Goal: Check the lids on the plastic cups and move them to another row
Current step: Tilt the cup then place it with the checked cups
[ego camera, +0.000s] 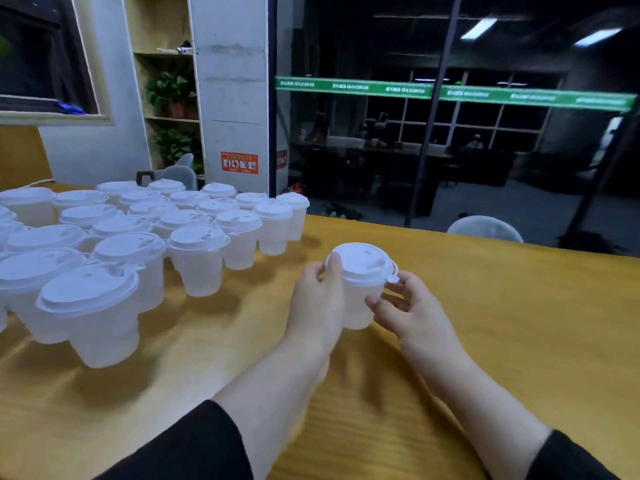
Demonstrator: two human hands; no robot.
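Right now both hands are holding one cup [360,299] between them, upright, its long axis vertical, apparently resting on the table [502,323]. Left hand [320,299] is wrapping the cup's left side, thumb pressing on the lid [362,261] rim. Right hand [412,306] is cupping the right side, fingertips [393,287] touching just under the lid's small tab [393,279]; whether they are pinching it, cannot tell. Lid is looking seated, so the check seems to be in progress.

The lidded group [138,244] is sitting well off to the left of the left hand, so that hand is nearer to it. Bare wood is lying right of the right hand and ahead of both hands, likely where the new row is going.

Count: one cup in hand, roughly twenty-some lidded cups in the group, exact number unclear since the edge is cutting some off. Two hands, two dark sleeves [194,448].
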